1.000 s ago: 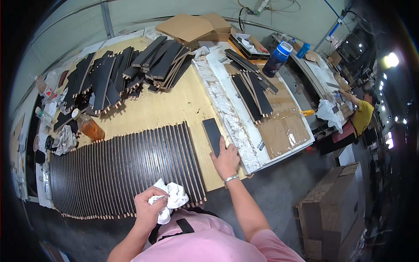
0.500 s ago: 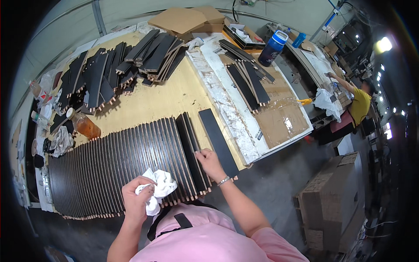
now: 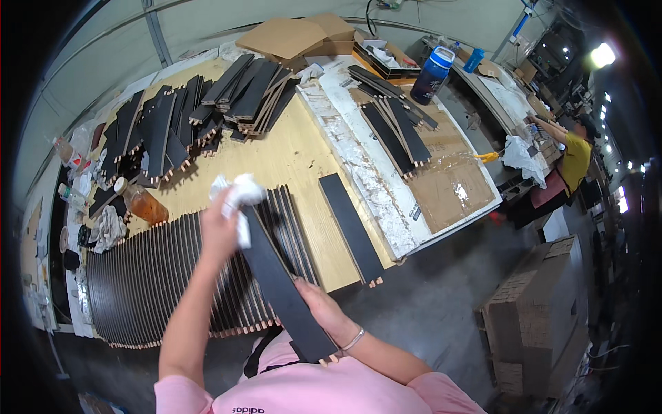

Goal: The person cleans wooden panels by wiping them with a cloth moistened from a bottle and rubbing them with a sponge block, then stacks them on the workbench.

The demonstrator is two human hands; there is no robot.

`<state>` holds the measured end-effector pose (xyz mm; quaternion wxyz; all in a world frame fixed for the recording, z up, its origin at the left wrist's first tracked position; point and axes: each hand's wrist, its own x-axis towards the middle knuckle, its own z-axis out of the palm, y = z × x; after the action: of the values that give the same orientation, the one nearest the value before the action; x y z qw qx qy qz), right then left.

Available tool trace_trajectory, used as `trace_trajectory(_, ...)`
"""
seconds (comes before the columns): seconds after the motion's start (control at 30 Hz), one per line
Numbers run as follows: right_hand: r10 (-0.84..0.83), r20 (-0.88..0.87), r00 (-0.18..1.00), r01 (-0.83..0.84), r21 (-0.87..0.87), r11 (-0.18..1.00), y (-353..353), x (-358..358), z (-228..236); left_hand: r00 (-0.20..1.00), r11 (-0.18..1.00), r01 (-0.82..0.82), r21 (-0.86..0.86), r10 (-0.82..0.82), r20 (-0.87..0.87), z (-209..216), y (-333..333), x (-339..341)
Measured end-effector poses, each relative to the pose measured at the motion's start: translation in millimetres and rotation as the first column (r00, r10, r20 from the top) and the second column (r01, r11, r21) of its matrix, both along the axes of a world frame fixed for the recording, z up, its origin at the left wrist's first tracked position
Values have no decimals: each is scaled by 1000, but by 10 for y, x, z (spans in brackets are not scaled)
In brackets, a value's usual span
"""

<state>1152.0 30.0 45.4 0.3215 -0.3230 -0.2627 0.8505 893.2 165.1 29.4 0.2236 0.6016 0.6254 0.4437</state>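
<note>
Right hand [image 3: 323, 309] grips a long black panel [image 3: 279, 279] near its lower end, lifted over the row of black slats [image 3: 158, 276]. Left hand [image 3: 219, 231] presses a white rag [image 3: 238, 196] on the panel's upper end. Another black panel [image 3: 350, 228] lies flat on the wooden table [image 3: 296, 148].

The person wears a pink short-sleeved shirt [image 3: 345, 390] with small dark lettering at the chest and a black strap [image 3: 258, 352] crossing it, a thin bracelet [image 3: 354, 339] just behind the right hand [image 3: 318, 308], and both forearms bare.
</note>
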Motion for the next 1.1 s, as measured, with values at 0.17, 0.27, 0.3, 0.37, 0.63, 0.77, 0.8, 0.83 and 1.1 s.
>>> trace_trajectory(0.17, -87, -59, 995, 87, 0, 996, 297, 156, -512, 986, 994, 69, 89, -82, 148, 550, -293, 397)
trace_trajectory(0.27, -302, -265, 916, 264, -169, 950, 521, 262, -1081, 832, 827, 548, 127, -523, -187, 383, -1133, 1120)
trace_trajectory(0.3, -274, -220, 936, 253, -119, 960, 559, 160, -989, 793, 794, 600, 101, -573, -209, 321, -1315, 1149)
trace_trajectory(0.37, -190, 17, 982, 188, 64, 980, 480, 40, -525, 855, 883, 470, 12, -452, -254, -12, -950, 716)
trace_trajectory(0.63, -297, -66, 953, 284, -158, 946, 759, 212, -557, 641, 623, 768, 148, -742, -199, 176, -1544, 738)
trace_trajectory(0.77, -256, -123, 959, 250, -58, 966, 917, 500, -277, 912, 903, 410, -128, -404, 66, 31, -1779, 196)
trace_trajectory(0.8, -210, -154, 965, 208, -30, 978, 958, 524, -269, 944, 941, 329, -77, -324, 67, 174, -1615, 179)
trace_trajectory(0.83, -212, -152, 965, 210, -29, 977, 982, 508, -297, 968, 970, 244, -27, -241, 74, 358, -1401, 136)
trace_trajectory(1.1, -106, -9, 994, 106, 12, 994, 699, -73, -354, 843, 815, 489, 310, -351, -407, 388, -433, 426)
